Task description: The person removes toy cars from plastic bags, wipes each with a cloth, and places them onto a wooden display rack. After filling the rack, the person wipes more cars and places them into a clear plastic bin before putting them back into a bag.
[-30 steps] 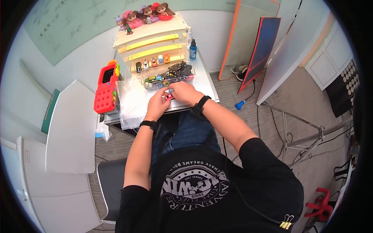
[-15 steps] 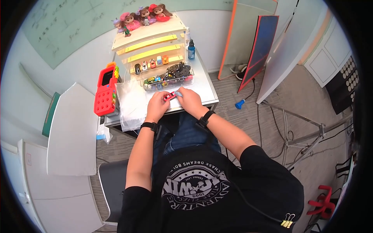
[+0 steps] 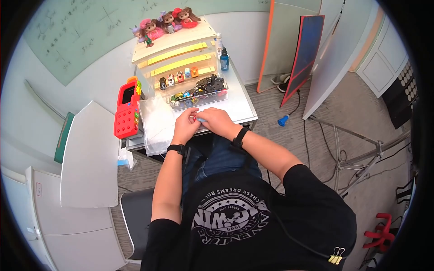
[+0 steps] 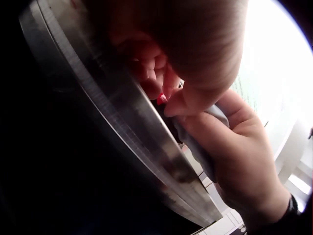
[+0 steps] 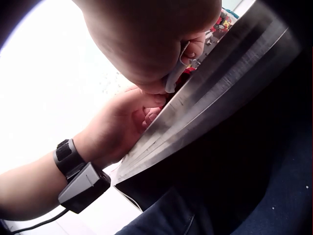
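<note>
Near the table's front edge the left hand (image 3: 184, 127) pinches a small red toy car (image 4: 162, 99), mostly hidden by fingers. Beside it, fingers touching or nearly so, the right hand (image 3: 218, 121) grips a grey-blue cloth (image 5: 175, 76), folded between thumb and fingers and lying against the car. In the left wrist view the cloth (image 4: 198, 149) hangs down under the right hand. A clear bin (image 3: 199, 101) filled with toy cars and black pieces stands just beyond both hands.
Behind the bin, a wooden stepped shelf (image 3: 174, 40) carries several toy cars low down and dolls on top. A blue bottle (image 3: 224, 61) stands at its right. Left are a clear plastic bag (image 3: 156, 131) and a red toy case (image 3: 126, 119).
The hands first parted a little, showing the red car, then came back together round it. The right hand's cloth is now against the car. The head view has shifted slightly.
</note>
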A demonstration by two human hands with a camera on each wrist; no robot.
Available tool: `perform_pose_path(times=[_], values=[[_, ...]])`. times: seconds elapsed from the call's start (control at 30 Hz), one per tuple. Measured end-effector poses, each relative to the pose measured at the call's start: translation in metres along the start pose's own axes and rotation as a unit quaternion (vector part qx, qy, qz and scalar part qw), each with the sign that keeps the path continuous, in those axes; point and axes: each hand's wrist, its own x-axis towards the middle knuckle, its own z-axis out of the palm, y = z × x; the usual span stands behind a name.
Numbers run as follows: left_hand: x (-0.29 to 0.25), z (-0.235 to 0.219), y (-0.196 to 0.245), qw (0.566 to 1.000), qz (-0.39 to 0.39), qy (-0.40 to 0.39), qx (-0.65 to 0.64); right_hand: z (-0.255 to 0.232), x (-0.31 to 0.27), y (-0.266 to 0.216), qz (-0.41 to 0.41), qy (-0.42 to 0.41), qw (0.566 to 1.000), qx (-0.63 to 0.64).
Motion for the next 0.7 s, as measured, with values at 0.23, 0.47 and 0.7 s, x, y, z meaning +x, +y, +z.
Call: perform_pose_path(times=[0.23,0.47,0.7], values=[[0.011,-0.004,-0.019,0.986,-0.034,-0.001,-0.164,-0.002,-0.004,0.017,0.099,0.017,0.993,0.064],[0.009,-0.007,-0.004,0.976,-0.073,0.027,-0.202,-0.003,-0.009,0.019,0.071,0.017,0.995,0.072],[0.003,0.003,0.000,0.998,-0.047,-0.035,-0.022,-0.003,-0.011,0.018,0.085,0.015,0.994,0.071]])
